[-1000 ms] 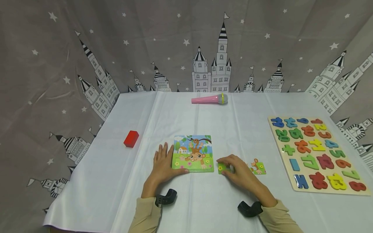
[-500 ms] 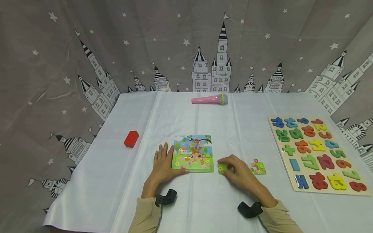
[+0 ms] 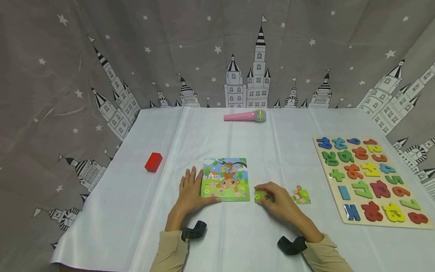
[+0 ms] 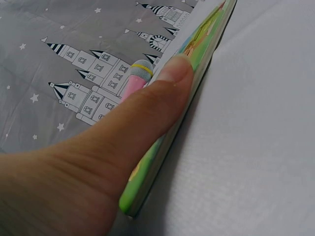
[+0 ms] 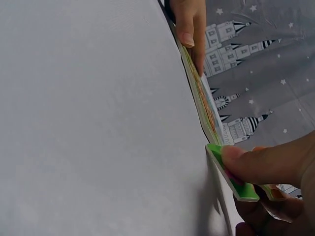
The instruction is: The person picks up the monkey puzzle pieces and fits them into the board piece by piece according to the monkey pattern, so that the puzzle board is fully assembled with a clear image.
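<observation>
In front of me lies a square picture puzzle [image 3: 225, 177] with a monkey hanging from a branch. My left hand [image 3: 190, 192] rests at its left side, fingers straight, with the thumb on the front edge. In the left wrist view that thumb [image 4: 162, 88] lies on the puzzle's rim. Just right of the puzzle, my right hand [image 3: 278, 200] pinches a green puzzle piece [image 3: 259, 195] with a flower on it. The right wrist view shows this puzzle piece [image 5: 243, 189] tilted under the thumb. Another loose puzzle piece [image 3: 301, 195] lies right of my right hand, partly covered by it.
A wooden board [image 3: 384, 223] of colourful letters and numbers lies at the right. At the back of the white cloth [image 3: 190, 132] is a pink toy microphone [image 3: 239, 116]. A red block [image 3: 153, 162] sits to the left. A grey castle-print curtain [image 3: 190, 34] hangs behind.
My right hand has shifted very slightly to the right with the green puzzle piece. The left hand and the puzzle look unmoved.
</observation>
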`<state>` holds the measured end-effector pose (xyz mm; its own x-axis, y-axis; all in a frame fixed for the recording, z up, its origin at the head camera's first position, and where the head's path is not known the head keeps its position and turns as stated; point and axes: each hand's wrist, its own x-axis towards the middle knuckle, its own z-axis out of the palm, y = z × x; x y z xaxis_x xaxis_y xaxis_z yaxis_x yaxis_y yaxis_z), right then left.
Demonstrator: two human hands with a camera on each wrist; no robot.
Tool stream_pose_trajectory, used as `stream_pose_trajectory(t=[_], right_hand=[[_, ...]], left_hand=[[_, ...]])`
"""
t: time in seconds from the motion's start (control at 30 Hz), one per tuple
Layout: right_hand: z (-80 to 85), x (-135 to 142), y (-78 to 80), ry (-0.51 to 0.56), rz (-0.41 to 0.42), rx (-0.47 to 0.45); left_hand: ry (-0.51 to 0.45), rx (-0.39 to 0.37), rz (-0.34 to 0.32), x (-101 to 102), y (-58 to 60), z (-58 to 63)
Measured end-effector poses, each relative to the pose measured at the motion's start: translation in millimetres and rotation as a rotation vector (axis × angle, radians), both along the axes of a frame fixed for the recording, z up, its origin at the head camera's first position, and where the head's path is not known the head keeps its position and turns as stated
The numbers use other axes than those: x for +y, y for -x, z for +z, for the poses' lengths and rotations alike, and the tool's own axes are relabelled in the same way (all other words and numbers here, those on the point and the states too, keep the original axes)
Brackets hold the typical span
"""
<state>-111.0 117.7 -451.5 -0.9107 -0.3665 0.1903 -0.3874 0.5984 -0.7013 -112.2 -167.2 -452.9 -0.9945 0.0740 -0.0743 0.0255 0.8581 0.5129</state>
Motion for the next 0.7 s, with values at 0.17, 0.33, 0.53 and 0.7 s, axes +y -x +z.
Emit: stream_pose_trajectory(t=[0.17,0.33,0.53,0.7], right_hand=[[-0.8,-1.5,0.5,0.021,0.008,0.022],[-0.2,-4.7,0.6,0.021,0.001,0.071],[3.9,-15.8,4.5,0.094,0.056,0.123],[9.0,-30.9,10.2,0.133,0.092,0.140]], left_hand=[[-0.002,-0.002,0.001,0.5,0.0,-0.6],[-0.004,-0.001,-0.003,0.8,0.1,-0.7],[0.001,0.005,0.002,0.2,0.1,-0.9],[0.014,0.004,-0.003,0.0,0.8,-2.4]])
